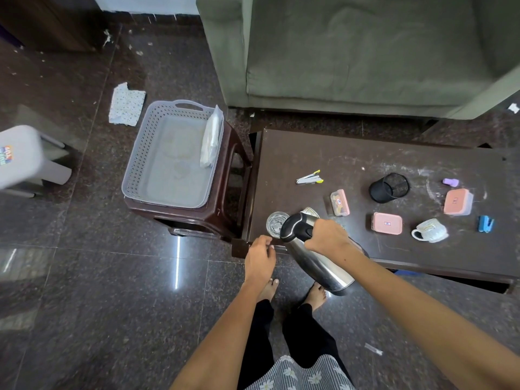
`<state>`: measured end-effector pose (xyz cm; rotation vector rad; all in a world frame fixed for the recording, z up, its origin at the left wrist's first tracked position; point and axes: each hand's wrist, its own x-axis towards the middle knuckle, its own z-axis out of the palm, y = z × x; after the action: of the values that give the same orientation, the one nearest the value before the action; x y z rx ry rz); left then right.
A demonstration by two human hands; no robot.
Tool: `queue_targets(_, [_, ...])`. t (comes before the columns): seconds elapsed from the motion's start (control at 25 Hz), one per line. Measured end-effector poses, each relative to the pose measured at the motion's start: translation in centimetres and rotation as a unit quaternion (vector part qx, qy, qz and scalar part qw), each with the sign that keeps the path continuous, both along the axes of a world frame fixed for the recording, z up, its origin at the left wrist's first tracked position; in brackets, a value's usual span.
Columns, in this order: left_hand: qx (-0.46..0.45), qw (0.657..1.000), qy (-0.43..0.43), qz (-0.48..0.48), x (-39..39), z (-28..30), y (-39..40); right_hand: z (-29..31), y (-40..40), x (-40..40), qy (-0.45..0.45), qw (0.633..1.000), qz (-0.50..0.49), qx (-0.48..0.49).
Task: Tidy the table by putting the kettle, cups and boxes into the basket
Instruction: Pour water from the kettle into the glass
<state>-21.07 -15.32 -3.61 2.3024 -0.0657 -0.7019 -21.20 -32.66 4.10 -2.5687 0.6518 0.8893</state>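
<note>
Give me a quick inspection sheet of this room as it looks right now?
Surface: dark table, scuffed and dusty.
Job's things: steel kettle lifted and tilted; glass cup at the table corner; white cup on its side; three pink boxes; grey basket on a stool, holding one white packet.
Clutter: mesh pen holder, staplers.
Hands: right hand grips the kettle handle; left hand empty.
Cables: nothing seen.
Surroundings: green sofa, paper scraps on the floor.

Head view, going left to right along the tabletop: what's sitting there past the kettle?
Past the kettle held in the right hand: pink box on its side → flat pink box → black mesh pen cup → white teacup → orange-lidded box → blue stapler.
</note>
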Motion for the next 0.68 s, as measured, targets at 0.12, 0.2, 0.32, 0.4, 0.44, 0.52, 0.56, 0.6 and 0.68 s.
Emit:
queue_targets(0.12, [0.005,1.0,0.0,-0.005,0.0,-0.3,0.1,0.1,0.1,0.1,-0.004,1.0,-0.002,-0.007])
queue_targets(0.2, [0.037,0.998,0.0,-0.043,0.2,-0.6,0.0,0.3,0.1,0.3,-0.003,1.0,-0.001,-0.01])
queue_targets(0.32, [0.148,0.972,0.049,-0.178,0.9,-1.6,-0.1,0.1,0.1,0.3,0.005,1.0,0.003,-0.012])
queue_targets(0.4, [0.224,0.935,0.08,-0.263,1.5,-2.3,-0.3,-0.2,0.0,0.3,0.0,1.0,0.004,-0.011])
queue_targets(0.44, [0.253,0.919,0.086,-0.291,1.7,-2.6,-0.5,-0.2,0.0,0.3,-0.001,1.0,0.003,-0.01])
queue_targets(0.52, [0.292,0.894,0.081,-0.331,1.8,-3.1,-0.8,-0.2,-0.1,0.3,-0.002,1.0,-0.001,-0.007])
queue_targets(0.56, [0.306,0.885,0.078,-0.342,1.8,-3.3,-0.9,-0.2,-0.1,0.3,0.0,1.0,-0.002,-0.005])
queue_targets(0.6, [0.318,0.878,0.075,-0.35,1.8,-3.6,-0.9,-0.2,-0.1,0.3,0.001,1.0,-0.002,-0.004])
queue_targets(0.68, [0.335,0.869,0.066,-0.358,1.8,-4.1,-1.0,-0.2,-0.1,0.2,0.001,1.0,-0.004,-0.003])
